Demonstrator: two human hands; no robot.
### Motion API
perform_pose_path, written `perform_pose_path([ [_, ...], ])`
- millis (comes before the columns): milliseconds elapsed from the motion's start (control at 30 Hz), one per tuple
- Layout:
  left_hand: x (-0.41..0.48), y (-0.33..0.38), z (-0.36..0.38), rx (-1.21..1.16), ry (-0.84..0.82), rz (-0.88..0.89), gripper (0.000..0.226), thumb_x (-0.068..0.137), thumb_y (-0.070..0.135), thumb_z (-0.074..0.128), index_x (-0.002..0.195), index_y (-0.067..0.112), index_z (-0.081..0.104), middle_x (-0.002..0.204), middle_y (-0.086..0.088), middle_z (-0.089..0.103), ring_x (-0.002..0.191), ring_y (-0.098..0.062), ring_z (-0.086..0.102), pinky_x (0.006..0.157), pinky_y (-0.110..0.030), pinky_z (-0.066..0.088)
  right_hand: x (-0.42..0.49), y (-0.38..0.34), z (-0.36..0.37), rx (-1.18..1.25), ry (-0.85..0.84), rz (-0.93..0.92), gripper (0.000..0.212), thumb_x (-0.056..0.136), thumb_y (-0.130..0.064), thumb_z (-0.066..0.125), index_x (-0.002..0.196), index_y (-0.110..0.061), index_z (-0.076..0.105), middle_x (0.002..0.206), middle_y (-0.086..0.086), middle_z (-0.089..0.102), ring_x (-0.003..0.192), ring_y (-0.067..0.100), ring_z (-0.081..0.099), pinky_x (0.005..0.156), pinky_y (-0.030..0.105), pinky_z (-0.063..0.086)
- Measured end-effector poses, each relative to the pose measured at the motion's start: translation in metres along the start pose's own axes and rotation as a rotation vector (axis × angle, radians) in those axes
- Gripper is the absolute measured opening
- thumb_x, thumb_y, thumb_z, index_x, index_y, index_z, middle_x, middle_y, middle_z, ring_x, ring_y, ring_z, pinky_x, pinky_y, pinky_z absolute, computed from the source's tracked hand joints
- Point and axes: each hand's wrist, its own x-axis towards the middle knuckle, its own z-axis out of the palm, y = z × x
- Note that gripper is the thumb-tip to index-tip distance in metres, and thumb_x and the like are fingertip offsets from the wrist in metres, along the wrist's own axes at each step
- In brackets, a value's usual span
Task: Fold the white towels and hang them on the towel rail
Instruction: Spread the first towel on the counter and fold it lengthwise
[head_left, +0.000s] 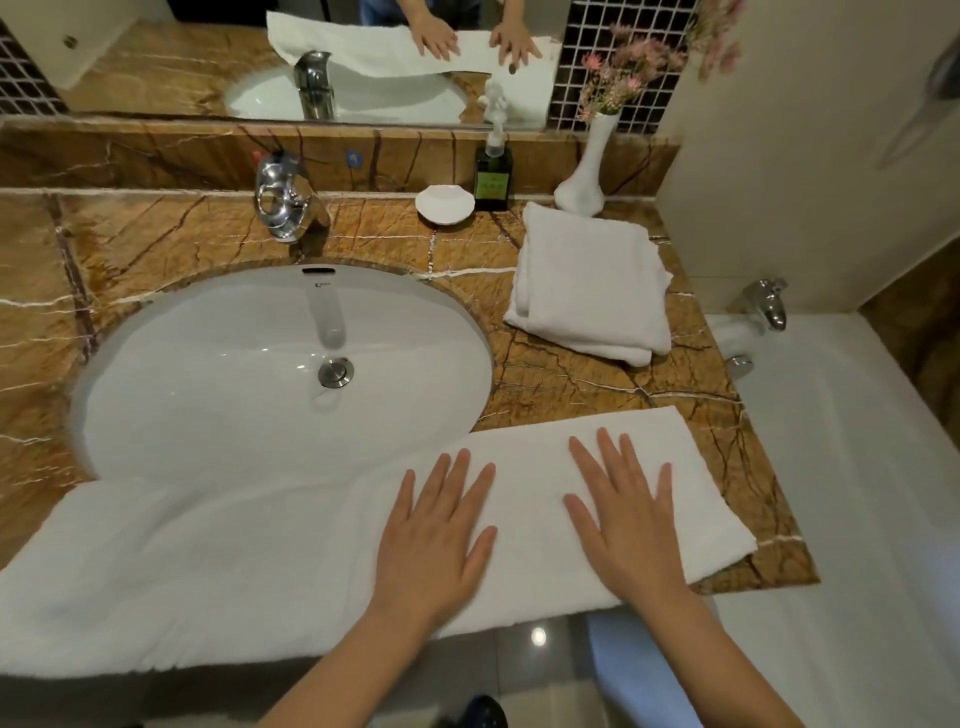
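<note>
A long white towel (218, 566) lies folded lengthwise along the front edge of the marble counter (597, 384), partly over the sink's front rim. My left hand (436, 535) and my right hand (628, 514) lie flat on its right half, fingers straight and spread, side by side. A second white towel (592, 283), folded into a thick stack, sits on the counter at the back right. No towel rail is in view.
The oval white sink (260, 374) fills the counter's middle, with a chrome tap (285, 202) behind it. A soap dish (445, 204), a green pump bottle (492, 174) and a white vase with pink flowers (587, 171) line the back. A bathtub (841, 467) adjoins on the right.
</note>
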Motion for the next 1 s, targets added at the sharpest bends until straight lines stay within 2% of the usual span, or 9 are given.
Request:
perform_pose_path([
  [100, 0.0, -0.002, 0.003, -0.005, -0.023, -0.081, 0.059, 0.095, 0.052, 0.016, 0.151, 0.037, 0.006, 0.16, 0.002, 0.01, 0.147, -0.019, 0.008, 0.117, -0.042, -0.002, -0.002, -0.001, 0.002, -0.009, -0.011, -0.006, 0.06, 0.091, -0.061, 0.002, 0.148, -0.043, 0.003, 0.159, -0.011, 0.0, 0.146, 0.009, -0.011, 0.118, 0.048, -0.007],
  [233, -0.003, -0.005, -0.004, -0.093, 0.013, -0.048, 0.057, 0.094, 0.052, 0.005, 0.148, 0.042, -0.005, 0.159, 0.009, -0.003, 0.148, -0.012, -0.003, 0.118, -0.034, -0.013, -0.001, -0.008, 0.002, 0.007, -0.022, 0.052, 0.057, 0.096, -0.056, 0.011, 0.15, -0.039, 0.007, 0.159, -0.01, -0.003, 0.146, 0.012, -0.011, 0.117, 0.049, -0.01],
  [333, -0.018, -0.035, -0.025, -0.161, 0.086, -0.079, 0.056, 0.096, 0.045, 0.016, 0.15, 0.032, 0.025, 0.158, 0.005, 0.02, 0.146, -0.014, 0.015, 0.119, -0.033, 0.001, 0.001, -0.042, 0.001, 0.109, 0.057, 0.119, 0.054, 0.099, -0.029, 0.035, 0.151, -0.026, 0.021, 0.16, -0.001, 0.007, 0.147, 0.015, -0.004, 0.118, 0.048, -0.008],
  [433, -0.04, -0.086, -0.049, -0.152, 0.182, -0.198, 0.055, 0.096, 0.039, 0.021, 0.142, 0.021, 0.045, 0.15, -0.001, 0.039, 0.141, -0.02, 0.032, 0.117, -0.035, 0.012, 0.003, -0.101, 0.001, 0.213, 0.094, -0.021, 0.054, 0.095, -0.014, 0.041, 0.148, -0.02, 0.031, 0.158, 0.0, 0.017, 0.147, 0.013, 0.003, 0.118, 0.039, -0.008],
  [533, -0.072, -0.152, -0.065, -0.111, 0.197, -0.363, 0.061, 0.095, 0.043, 0.015, 0.141, 0.017, 0.046, 0.148, -0.004, 0.042, 0.14, -0.022, 0.034, 0.117, -0.041, 0.017, -0.003, -0.182, 0.012, 0.285, -0.007, -0.258, 0.049, 0.098, -0.02, 0.035, 0.148, -0.024, 0.03, 0.159, -0.003, 0.017, 0.147, 0.012, 0.001, 0.118, 0.034, -0.009],
  [667, -0.103, -0.218, -0.068, -0.052, 0.142, -0.432, 0.065, 0.094, 0.047, 0.009, 0.145, 0.021, 0.039, 0.152, -0.002, 0.037, 0.144, -0.02, 0.026, 0.118, -0.041, 0.011, -0.019, -0.277, 0.04, 0.262, -0.128, -0.451, 0.049, 0.101, -0.034, 0.023, 0.15, -0.027, 0.022, 0.16, -0.002, 0.013, 0.148, 0.014, -0.002, 0.118, 0.042, -0.01],
  [800, -0.12, -0.253, -0.054, -0.025, 0.091, -0.421, 0.067, 0.092, 0.056, 0.003, 0.15, 0.029, 0.023, 0.158, 0.003, 0.02, 0.147, -0.015, 0.01, 0.118, -0.04, 0.001, -0.029, -0.313, 0.068, 0.137, -0.193, -0.456, 0.054, 0.1, -0.044, 0.015, 0.152, -0.034, 0.005, 0.161, -0.003, 0.002, 0.148, 0.017, -0.008, 0.116, 0.049, -0.014],
  [933, -0.125, -0.28, -0.048, -0.037, 0.112, -0.454, 0.064, 0.091, 0.06, 0.0, 0.151, 0.039, 0.011, 0.16, 0.008, 0.008, 0.148, -0.013, 0.0, 0.117, -0.043, -0.001, -0.036, -0.315, 0.078, 0.041, -0.162, -0.412, 0.055, 0.098, -0.046, 0.023, 0.151, -0.031, 0.021, 0.156, 0.002, 0.026, 0.145, 0.024, 0.02, 0.113, 0.05, 0.004],
  [1000, -0.127, -0.291, -0.047, -0.042, 0.111, -0.458, 0.062, 0.091, 0.061, -0.001, 0.15, 0.043, 0.008, 0.16, 0.008, 0.006, 0.148, -0.014, -0.002, 0.117, -0.043, -0.004, -0.038, -0.316, 0.08, 0.013, -0.135, -0.397, 0.054, 0.097, -0.046, 0.026, 0.15, -0.031, 0.024, 0.154, 0.002, 0.031, 0.143, 0.024, 0.026, 0.111, 0.049, 0.01],
])
